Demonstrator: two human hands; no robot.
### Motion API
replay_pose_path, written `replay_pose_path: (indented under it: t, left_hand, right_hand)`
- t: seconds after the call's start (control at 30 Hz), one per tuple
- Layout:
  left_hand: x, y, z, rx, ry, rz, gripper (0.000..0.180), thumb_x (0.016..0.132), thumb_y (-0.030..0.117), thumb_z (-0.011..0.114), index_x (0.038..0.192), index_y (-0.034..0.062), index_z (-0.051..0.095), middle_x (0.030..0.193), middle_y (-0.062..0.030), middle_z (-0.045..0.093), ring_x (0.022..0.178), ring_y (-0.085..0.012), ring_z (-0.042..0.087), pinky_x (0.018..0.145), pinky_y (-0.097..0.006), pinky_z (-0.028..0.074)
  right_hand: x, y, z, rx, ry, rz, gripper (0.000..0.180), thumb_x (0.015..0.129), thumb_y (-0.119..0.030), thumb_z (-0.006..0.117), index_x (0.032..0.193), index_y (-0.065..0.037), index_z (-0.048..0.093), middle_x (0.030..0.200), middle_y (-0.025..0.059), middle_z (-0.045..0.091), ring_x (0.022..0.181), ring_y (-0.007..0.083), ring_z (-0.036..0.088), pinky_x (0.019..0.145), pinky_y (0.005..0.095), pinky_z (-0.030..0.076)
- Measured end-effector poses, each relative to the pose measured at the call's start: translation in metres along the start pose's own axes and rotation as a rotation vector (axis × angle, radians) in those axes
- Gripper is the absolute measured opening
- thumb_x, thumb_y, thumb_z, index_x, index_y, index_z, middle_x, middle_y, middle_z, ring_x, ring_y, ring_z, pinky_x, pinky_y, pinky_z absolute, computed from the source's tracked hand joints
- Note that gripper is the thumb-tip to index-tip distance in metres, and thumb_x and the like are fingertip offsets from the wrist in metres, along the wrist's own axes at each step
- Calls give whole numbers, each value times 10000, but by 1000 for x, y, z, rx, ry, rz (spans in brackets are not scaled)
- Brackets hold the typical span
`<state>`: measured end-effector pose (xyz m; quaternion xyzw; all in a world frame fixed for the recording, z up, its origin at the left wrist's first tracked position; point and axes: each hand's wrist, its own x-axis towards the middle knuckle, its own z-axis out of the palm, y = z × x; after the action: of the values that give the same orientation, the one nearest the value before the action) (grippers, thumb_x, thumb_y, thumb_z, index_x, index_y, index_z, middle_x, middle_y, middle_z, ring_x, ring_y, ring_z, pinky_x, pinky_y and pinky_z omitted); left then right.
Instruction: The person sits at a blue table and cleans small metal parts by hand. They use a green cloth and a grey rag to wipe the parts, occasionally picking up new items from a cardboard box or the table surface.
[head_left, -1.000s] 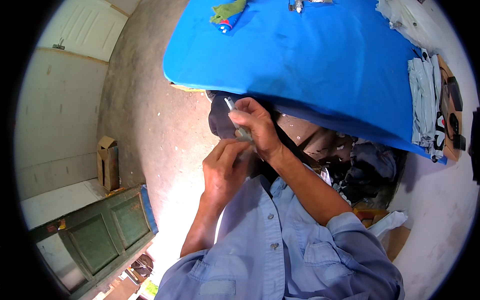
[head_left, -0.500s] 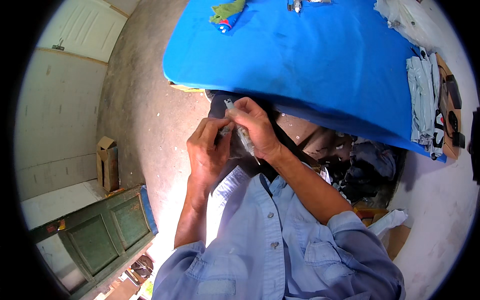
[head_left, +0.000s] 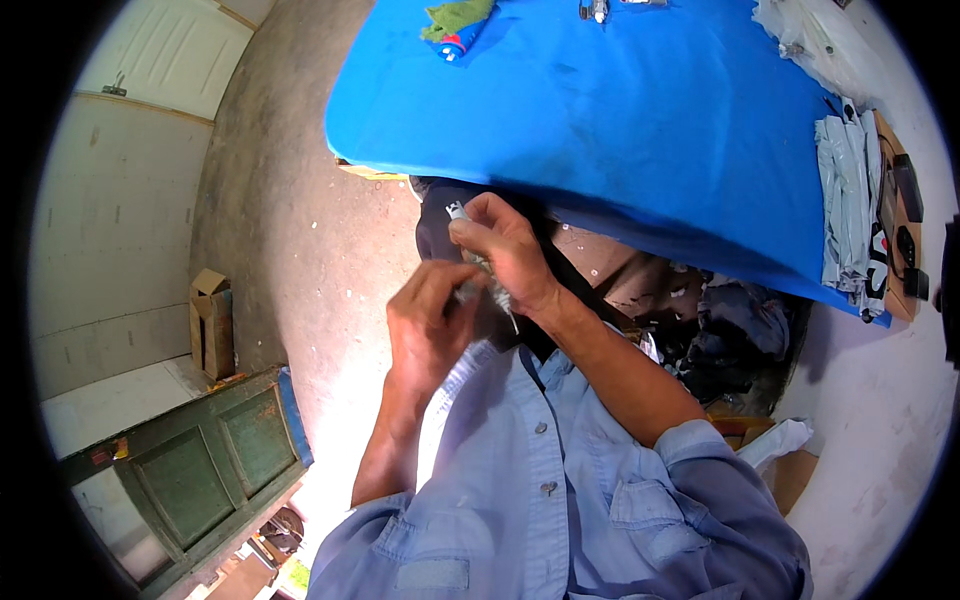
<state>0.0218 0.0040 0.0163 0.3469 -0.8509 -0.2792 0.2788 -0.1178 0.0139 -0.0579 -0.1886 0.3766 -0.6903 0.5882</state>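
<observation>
Above my lap, my right hand (head_left: 508, 250) grips a slim, silvery-white metal part (head_left: 456, 211). Its notched end sticks out past the thumb, and a thin rod points back toward my shirt from the other end. The palm and fingers hide its middle. My left hand (head_left: 428, 318) is close against the part's lower half, its fingers curled together and a little blurred. Something greyish shows at those fingertips, too small and smeared to name.
A table with a blue cover (head_left: 600, 110) is just ahead, bearing a green cloth (head_left: 458, 18), a blue tube (head_left: 462, 42) and small metal parts (head_left: 594, 10). Folded grey plastic bags (head_left: 845, 200) lie at its right edge. A cardboard box (head_left: 211, 325) stands on the floor at left.
My left hand has moved down and slightly right, from beside the right fingertips to the part's lower half. My right hand keeps its grip almost unmoved.
</observation>
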Motion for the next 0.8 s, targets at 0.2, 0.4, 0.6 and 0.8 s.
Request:
replay_pose_path:
  t: [0.2, 0.4, 0.6, 0.8]
  left_hand:
    - [5, 1, -9, -37, 0, -32, 181, 828, -48, 803, 984, 3, 728, 912, -112, 716, 772, -217, 702, 682, -305, 542]
    - [-8, 17, -9, -22, -127, 30, 228, 787, -61, 825, 981, 29, 747, 955, -113, 733, 825, -238, 750, 691, -340, 596]
    - [3, 4, -7, 31, -78, 46, 232, 800, -47, 831, 1003, 24, 743, 936, -124, 726, 799, -266, 737, 688, -344, 588]
    - [22, -12, -7, 70, 93, -10, 160, 846, -30, 803, 985, 13, 736, 901, -130, 717, 771, -255, 713, 690, -326, 561]
  right_hand:
    - [3, 12, 3, 18, 24, -79, 159, 1013, -174, 734, 928, -88, 631, 789, -87, 526, 728, 7, 446, 621, 203, 354]
    - [-1, 3, 5, 49, 44, 32, 208, 1009, -238, 762, 902, -94, 657, 766, -101, 505, 698, -1, 408, 592, 201, 324]
    - [2, 6, -2, 0, -14, -15, 188, 1074, -246, 660, 942, -112, 655, 828, -77, 589, 740, 3, 493, 643, 189, 408]
    - [0, 8, 11, -113, 36, -107, 265, 1076, -253, 670, 865, -95, 638, 741, -100, 474, 693, 10, 393, 574, 227, 330]
